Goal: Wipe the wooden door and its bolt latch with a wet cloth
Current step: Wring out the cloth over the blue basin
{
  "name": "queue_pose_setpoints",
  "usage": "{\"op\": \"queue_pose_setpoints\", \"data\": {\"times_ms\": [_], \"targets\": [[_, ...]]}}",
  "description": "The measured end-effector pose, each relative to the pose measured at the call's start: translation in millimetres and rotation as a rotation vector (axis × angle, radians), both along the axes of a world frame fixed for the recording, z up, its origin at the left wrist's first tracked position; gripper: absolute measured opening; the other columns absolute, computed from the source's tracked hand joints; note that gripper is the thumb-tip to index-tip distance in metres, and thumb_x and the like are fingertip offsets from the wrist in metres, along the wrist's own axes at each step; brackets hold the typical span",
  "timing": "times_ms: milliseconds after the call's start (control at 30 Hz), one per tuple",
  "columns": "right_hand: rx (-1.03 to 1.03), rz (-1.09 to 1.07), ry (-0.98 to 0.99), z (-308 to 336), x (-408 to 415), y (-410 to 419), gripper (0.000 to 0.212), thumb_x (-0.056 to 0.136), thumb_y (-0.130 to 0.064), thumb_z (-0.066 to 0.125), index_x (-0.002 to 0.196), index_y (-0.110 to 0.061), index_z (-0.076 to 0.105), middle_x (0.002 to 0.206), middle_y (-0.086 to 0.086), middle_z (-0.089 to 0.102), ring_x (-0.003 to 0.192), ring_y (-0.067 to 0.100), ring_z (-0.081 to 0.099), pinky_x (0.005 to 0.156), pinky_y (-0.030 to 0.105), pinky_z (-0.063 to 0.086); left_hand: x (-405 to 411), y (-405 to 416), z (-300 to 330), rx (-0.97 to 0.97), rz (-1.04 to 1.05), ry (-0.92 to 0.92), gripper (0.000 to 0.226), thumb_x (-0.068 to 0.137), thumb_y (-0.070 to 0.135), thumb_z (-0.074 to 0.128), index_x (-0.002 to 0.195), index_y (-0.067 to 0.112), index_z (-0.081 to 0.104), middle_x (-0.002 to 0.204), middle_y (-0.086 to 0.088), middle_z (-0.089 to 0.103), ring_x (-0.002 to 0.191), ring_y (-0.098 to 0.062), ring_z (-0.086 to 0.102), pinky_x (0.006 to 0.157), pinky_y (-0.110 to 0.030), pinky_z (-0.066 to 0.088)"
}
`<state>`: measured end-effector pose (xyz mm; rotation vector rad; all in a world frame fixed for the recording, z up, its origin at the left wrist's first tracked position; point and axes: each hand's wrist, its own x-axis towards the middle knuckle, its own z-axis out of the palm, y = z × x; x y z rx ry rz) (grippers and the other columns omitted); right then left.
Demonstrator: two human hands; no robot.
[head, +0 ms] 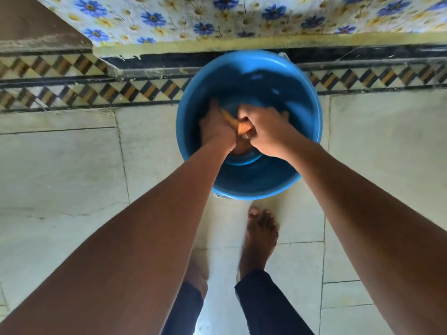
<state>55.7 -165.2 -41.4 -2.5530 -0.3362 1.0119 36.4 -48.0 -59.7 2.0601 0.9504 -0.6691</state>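
Note:
Both my hands are down inside a blue plastic bucket [307,112] that stands on the floor. My left hand [215,126] and my right hand [266,131] are each closed around an orange cloth [243,128], gripping it between them over the water in the bucket. Only a short twisted piece of the cloth shows between the fists. A brown wooden surface [26,18] shows at the top left corner; I cannot tell if it is the door. No bolt latch is in view.
The bucket stands against a wall with blue-and-yellow flower tiles [242,18] and a chequered border strip [72,93]. Pale stone floor tiles [60,165] spread to both sides. My bare feet [260,238] stand just behind the bucket.

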Motion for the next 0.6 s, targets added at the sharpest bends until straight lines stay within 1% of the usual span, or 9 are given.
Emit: {"op": "queue_pose_setpoints", "data": {"times_ms": [67, 133, 200, 233, 300, 367, 467, 533, 600], "targets": [[0.055, 0.018, -0.048, 35, -4, -7, 0.029, 0.088, -0.006, 0.06, 0.104, -0.029, 0.053, 0.094, -0.008, 0.063, 0.102, 0.029, 0.059, 0.088, 0.042, 0.031, -4, 8, 27, 0.018, -0.177, -0.067, 0.011, 0.096, 0.018, 0.063, 0.102, 0.012, 0.069, 0.097, -0.009, 0.072, 0.101, -0.029, 0.066, 0.084, -0.031, 0.046], [0.112, 0.024, -0.098, 71, -7, -14, 0.03, 0.086, -0.006, 0.062, 0.102, -0.03, 0.055, 0.085, -0.01, 0.059, 0.092, 0.022, 0.06, 0.084, 0.038, 0.032, -8, 23, 55, 0.011, -0.314, -0.101, 0.017, 0.088, 0.007, 0.068, 0.105, 0.008, 0.07, 0.102, -0.009, 0.075, 0.1, -0.027, 0.067, 0.071, -0.02, 0.035], [0.194, 0.029, -0.134, 119, -12, -20, 0.029, 0.085, -0.003, 0.063, 0.098, -0.028, 0.057, 0.078, -0.01, 0.058, 0.083, 0.015, 0.056, 0.08, 0.024, 0.033, -16, 39, 101, -0.02, -0.372, -0.198, 0.025, 0.08, 0.006, 0.079, 0.104, 0.007, 0.072, 0.101, -0.007, 0.075, 0.095, -0.022, 0.066, 0.072, -0.018, 0.035], [0.233, 0.033, -0.15, 145, -14, -22, 0.029, 0.085, -0.001, 0.063, 0.097, -0.026, 0.058, 0.076, -0.012, 0.057, 0.08, 0.012, 0.055, 0.081, 0.021, 0.036, -20, 48, 126, -0.042, -0.384, -0.248, 0.031, 0.078, 0.007, 0.083, 0.107, 0.009, 0.073, 0.103, -0.005, 0.076, 0.098, -0.022, 0.067, 0.08, -0.021, 0.042], [0.31, 0.049, -0.195, 201, -18, -23, 0.032, 0.084, 0.002, 0.063, 0.102, -0.024, 0.063, 0.08, -0.016, 0.06, 0.082, 0.011, 0.055, 0.085, 0.04, 0.048, -30, 65, 174, -0.189, -0.34, -0.315, 0.05, 0.071, 0.009, 0.091, 0.117, 0.017, 0.073, 0.109, 0.002, 0.075, 0.104, -0.021, 0.07, 0.096, -0.033, 0.054], [0.395, 0.065, -0.21, 262, -24, -21, 0.037, 0.083, 0.002, 0.064, 0.108, -0.024, 0.066, 0.093, -0.012, 0.07, 0.089, 0.012, 0.063, 0.086, 0.05, 0.052, -42, 82, 230, -0.351, -0.274, -0.407, 0.068, 0.063, 0.012, 0.093, 0.123, 0.03, 0.066, 0.114, 0.004, 0.073, 0.105, -0.021, 0.071, 0.095, -0.044, 0.059], [0.437, 0.124, -0.225, 347, -35, -10, 0.046, 0.081, 0.001, 0.069, 0.116, -0.028, 0.065, 0.102, -0.019, 0.064, 0.097, 0.004, 0.062, 0.094, 0.041, 0.051, -57, 103, 313, -0.501, -0.303, -0.483, 0.089, 0.063, 0.001, 0.092, 0.139, 0.026, 0.056, 0.122, -0.004, 0.07, 0.113, -0.025, 0.069, 0.094, -0.046, 0.06], [0.463, 0.146, -0.246, 413, -42, 1, 0.045, 0.082, -0.004, 0.071, 0.12, -0.027, 0.067, 0.107, -0.017, 0.065, 0.103, 0.007, 0.062, 0.093, 0.03, 0.048, -67, 117, 378, -0.495, -0.337, -0.529, 0.069, 0.065, 0.005, 0.092, 0.128, 0.017, 0.066, 0.119, -0.001, 0.071, 0.112, -0.021, 0.069, 0.093, -0.046, 0.061], [0.48, 0.15, -0.271, 480, -50, 15, 0.035, 0.086, -0.007, 0.069, 0.118, -0.019, 0.072, 0.11, -0.003, 0.072, 0.101, 0.005, 0.06, 0.091, 0.034, 0.049, -82, 134, 446, -0.423, -0.328, -0.584, 0.057, 0.063, 0.014, 0.096, 0.115, 0.011, 0.072, 0.114, -0.002, 0.071, 0.105, -0.014, 0.069, 0.09, -0.036, 0.06]]}}
